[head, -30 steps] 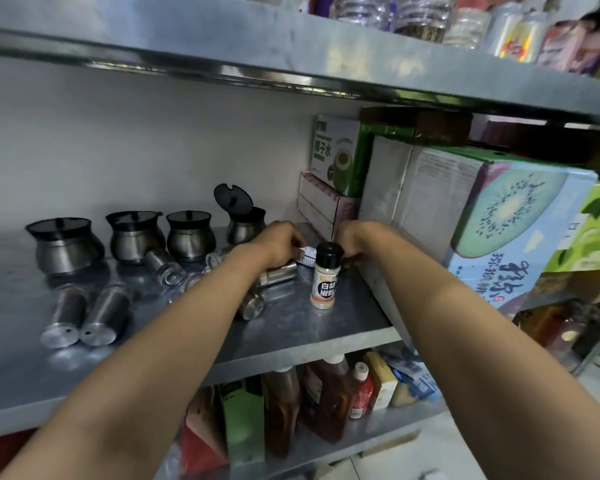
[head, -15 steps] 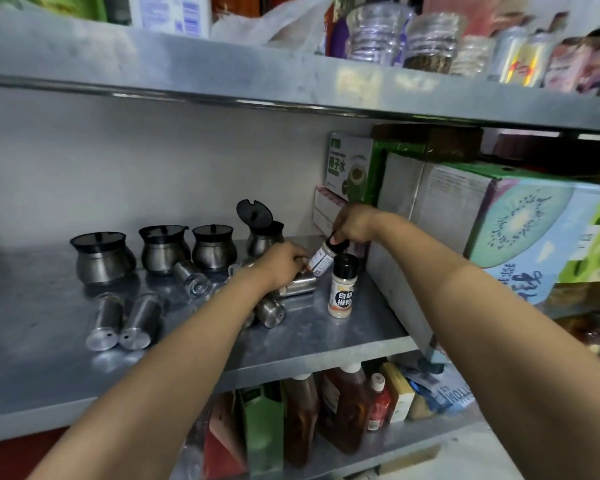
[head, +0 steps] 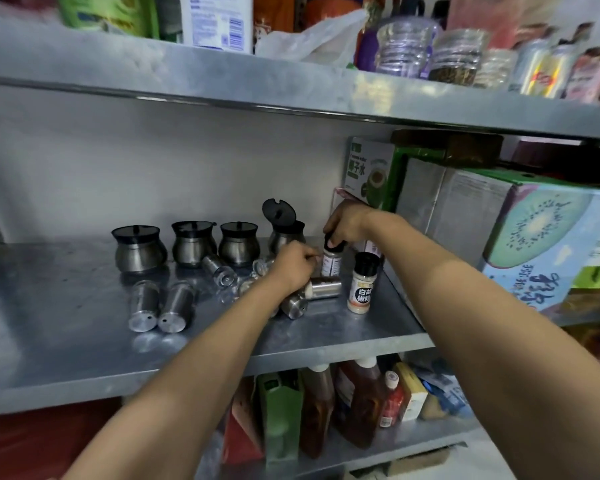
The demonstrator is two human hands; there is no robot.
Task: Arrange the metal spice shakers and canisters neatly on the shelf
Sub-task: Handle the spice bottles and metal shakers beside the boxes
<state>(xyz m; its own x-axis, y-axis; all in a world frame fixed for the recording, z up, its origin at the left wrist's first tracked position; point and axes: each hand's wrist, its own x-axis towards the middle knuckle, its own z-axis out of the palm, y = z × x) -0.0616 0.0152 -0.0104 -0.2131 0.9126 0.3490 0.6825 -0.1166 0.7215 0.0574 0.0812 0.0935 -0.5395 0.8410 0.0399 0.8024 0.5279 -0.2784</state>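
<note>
Three lidded metal canisters [head: 194, 242] stand in a row at the back of the steel shelf [head: 66, 344], and a fourth canister [head: 286, 233] has its black lid flipped up. Two metal shakers [head: 158, 306] lie side by side at the left; several more lie scattered around my left hand [head: 293, 266], whose fingers are curled above one lying shaker [head: 323, 288]. My right hand [head: 347, 225] grips the black cap of a small spice bottle [head: 331, 263], holding it upright. A second white pepper bottle [head: 361, 282] stands just right of it.
Large cartons, one printed with a kiwi [head: 541, 233], fill the shelf's right end. A green carton [head: 369, 173] sits behind on a pink box. The shelf above [head: 291, 84] holds jars and packets. Sauce bottles [head: 357, 403] stand on the shelf below.
My right hand picked the small bottle up from the back and has brought it from tilted to upright behind the pepper bottle. My left hand stayed over the lying shakers.
</note>
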